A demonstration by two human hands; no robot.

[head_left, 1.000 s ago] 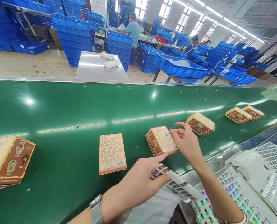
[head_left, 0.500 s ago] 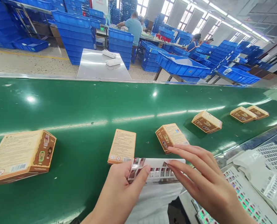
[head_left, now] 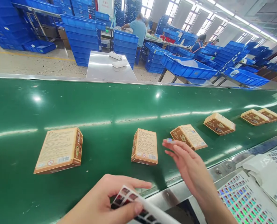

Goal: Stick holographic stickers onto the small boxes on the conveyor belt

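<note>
My left hand [head_left: 101,202] is closed on a white strip of small stickers [head_left: 138,207] at the bottom of the view, thumb on top. My right hand [head_left: 187,163] hovers above the green conveyor belt [head_left: 105,105], fingers stretched out, with a small sticker [head_left: 169,140] stuck on a fingertip. It is just right of a tan and brown box [head_left: 145,146] lying flat on the belt. Another box [head_left: 188,136] lies just beyond the fingers. A larger-looking box [head_left: 59,149] lies to the left.
More boxes [head_left: 219,123] [head_left: 253,117] [head_left: 270,114] lie further right on the belt. Sheets of shiny stickers [head_left: 243,202] lie at my right on the bench. Beyond the belt stand a steel table [head_left: 110,70], stacked blue crates [head_left: 82,34] and seated people at work.
The boxes have travelled right along the belt. My right hand left the sticker strip and rose over the belt with a sticker on its fingertip. My left hand dropped lower with the strip.
</note>
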